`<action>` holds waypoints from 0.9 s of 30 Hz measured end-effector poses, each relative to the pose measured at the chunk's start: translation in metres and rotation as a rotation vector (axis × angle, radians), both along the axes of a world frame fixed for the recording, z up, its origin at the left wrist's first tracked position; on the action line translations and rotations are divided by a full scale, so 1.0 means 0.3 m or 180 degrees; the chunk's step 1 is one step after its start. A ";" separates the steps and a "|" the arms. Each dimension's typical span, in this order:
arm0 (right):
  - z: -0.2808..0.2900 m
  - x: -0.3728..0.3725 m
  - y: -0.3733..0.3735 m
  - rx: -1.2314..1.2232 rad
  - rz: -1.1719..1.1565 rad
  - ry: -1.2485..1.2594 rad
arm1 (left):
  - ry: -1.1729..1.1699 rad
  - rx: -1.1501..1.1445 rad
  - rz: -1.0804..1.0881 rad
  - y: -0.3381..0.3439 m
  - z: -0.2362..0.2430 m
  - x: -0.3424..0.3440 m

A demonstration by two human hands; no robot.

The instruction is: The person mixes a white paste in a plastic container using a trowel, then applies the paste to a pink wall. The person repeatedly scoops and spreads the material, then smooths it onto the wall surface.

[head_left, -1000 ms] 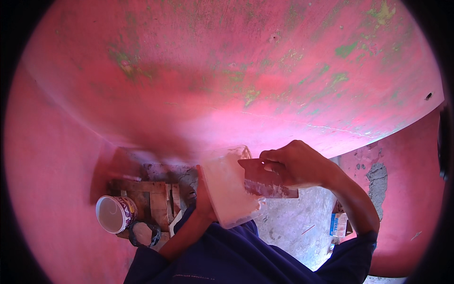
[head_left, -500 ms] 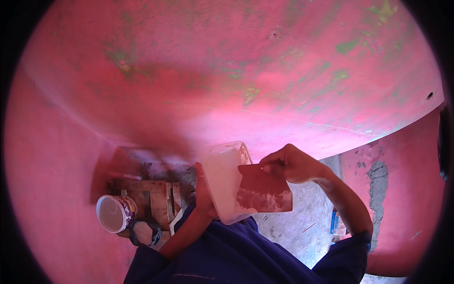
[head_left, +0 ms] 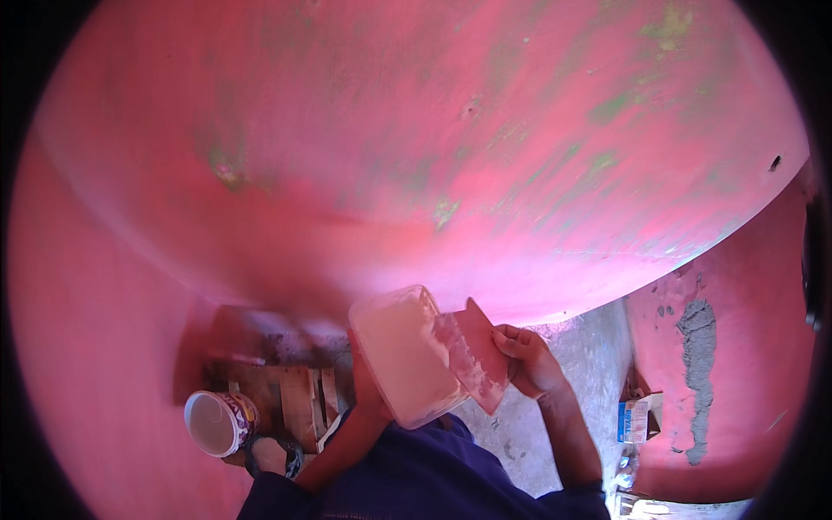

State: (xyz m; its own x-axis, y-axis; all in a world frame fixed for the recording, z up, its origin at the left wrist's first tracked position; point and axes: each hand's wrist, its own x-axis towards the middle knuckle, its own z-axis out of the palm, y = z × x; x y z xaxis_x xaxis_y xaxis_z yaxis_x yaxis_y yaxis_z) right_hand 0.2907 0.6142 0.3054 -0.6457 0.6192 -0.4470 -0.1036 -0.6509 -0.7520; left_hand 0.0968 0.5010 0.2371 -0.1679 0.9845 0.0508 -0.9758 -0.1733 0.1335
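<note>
My left hand [head_left: 371, 392] is closed on the left side of a clear plastic tub [head_left: 426, 412], which is tilted and holds pale, smooth paste [head_left: 394, 355]. My right hand [head_left: 532, 364] pinches a flat reddish-brown spreader [head_left: 487, 348] by its outer edge, thumb on the face toward me. Pale paste smears the spreader's left part, which overlaps the tub's right side. The fingers behind the tub and behind the spreader are partly hidden.
Ahead curves a pink wall [head_left: 347, 121] with green and yellow worn patches. At lower left are a white paint bucket [head_left: 201, 425], a dark-rimmed container [head_left: 276, 452] and wooden boards [head_left: 299, 403]. To the right, a small carton [head_left: 640, 418] sits by a wall with a grey plaster patch [head_left: 698, 381].
My right hand has dropped and turned, swinging the spreader to a steeper slant. The tub has shifted slightly left and down with my left hand.
</note>
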 end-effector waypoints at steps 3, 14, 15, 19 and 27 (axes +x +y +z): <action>-0.043 0.020 -0.041 0.0099 -0.0527 0.0642 | -0.0727 0.0094 -0.0152 0.016 0.018 0.001; -0.071 -0.008 0.030 0.0972 -0.2222 0.0847 | -0.0054 -0.0403 -0.0023 0.025 -0.097 -0.017; -0.062 0.017 0.070 0.1182 -0.2479 0.0789 | 0.0181 -0.0643 0.0145 0.029 -0.114 -0.015; -0.086 0.121 0.280 0.2356 -0.3630 -0.0229 | 0.0245 -0.0478 0.0370 0.008 -0.165 -0.018; 0.018 -0.247 0.366 0.4057 -0.4072 -0.2353 | 0.0875 -0.0147 0.0589 -0.047 -0.212 -0.069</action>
State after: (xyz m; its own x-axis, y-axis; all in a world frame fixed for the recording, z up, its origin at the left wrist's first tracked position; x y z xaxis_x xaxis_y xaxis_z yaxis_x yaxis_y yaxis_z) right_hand 0.2166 0.7241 0.3108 0.4486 0.6229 0.6409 0.5086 0.4117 -0.7562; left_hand 0.0760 0.4871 0.1734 -0.3304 0.9409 0.0750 -0.8547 -0.3319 0.3992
